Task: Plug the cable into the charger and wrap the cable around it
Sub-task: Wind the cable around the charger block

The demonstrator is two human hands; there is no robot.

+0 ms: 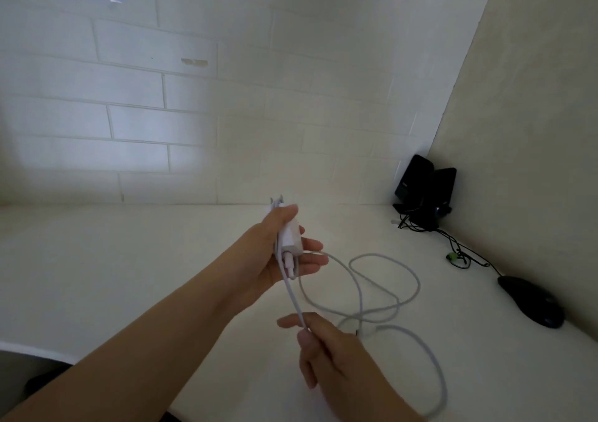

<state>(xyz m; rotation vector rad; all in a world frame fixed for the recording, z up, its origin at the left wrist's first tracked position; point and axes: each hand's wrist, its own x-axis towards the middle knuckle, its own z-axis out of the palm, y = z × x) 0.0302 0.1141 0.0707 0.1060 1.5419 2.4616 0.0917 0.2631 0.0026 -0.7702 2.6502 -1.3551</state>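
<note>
- White plastic charger [290, 234] — a small smooth block with rounded corners, prongs pointing up and away, held in the air above the table [129, 276] in our left hand [275, 256]; thumb curled over its top, fingers cupped loosely behind and under it.
- White cable [382, 305] — round, matte, limp. Its plug appears seated in the charger's lower end, and one strand already seems to run up the charger's side.
- Our right hand [326, 353] pinches the cable between thumb and forefinger a little below the charger, the stretch between the two hands nearly straight; its other fingers are curled loosely.
- The rest of the cable lies on the pale, smooth table in loose, crossing loops to the right.
- Risks, as we judge them: the crossed loops may knot as the slack is drawn in; a sharp pull could bend the cable at the plug or work it loose; on smooth plastic, slack turns may slide off the block.
- Also present: black mouse [534, 302], dark speakers [424, 192] in the corner, thin black wires [453, 243].
</note>
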